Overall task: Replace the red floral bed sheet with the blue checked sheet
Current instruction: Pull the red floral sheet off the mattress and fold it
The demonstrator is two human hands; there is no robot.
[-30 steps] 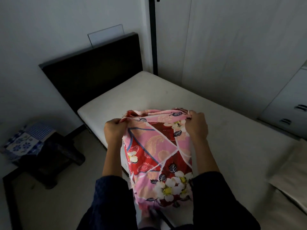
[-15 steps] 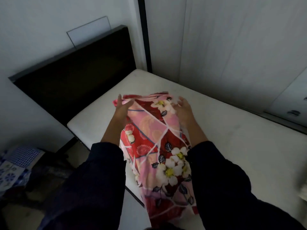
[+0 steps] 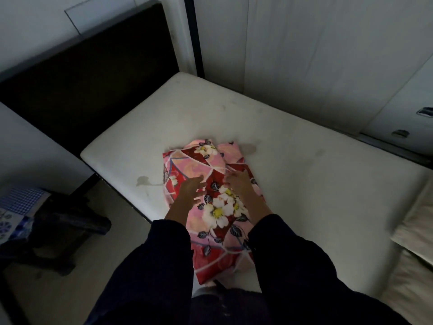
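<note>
Blue checked sheet — folded, far left, on a dark stool. Left hand: fingers spread, flat on the folded red floral sheet, which lies on the bare mattress. Right hand — likewise unclenched, resting on it.

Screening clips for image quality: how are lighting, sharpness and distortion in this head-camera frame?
Head view: dim overall, with light mainly on the bare mattress and the folded red floral sheet; the floor at left and the blue checked sheet lie in deep shadow; left hand and right hand are motion-blurred; the wide-angle lens makes the wardrobe lines lean; no glare visible.
</note>
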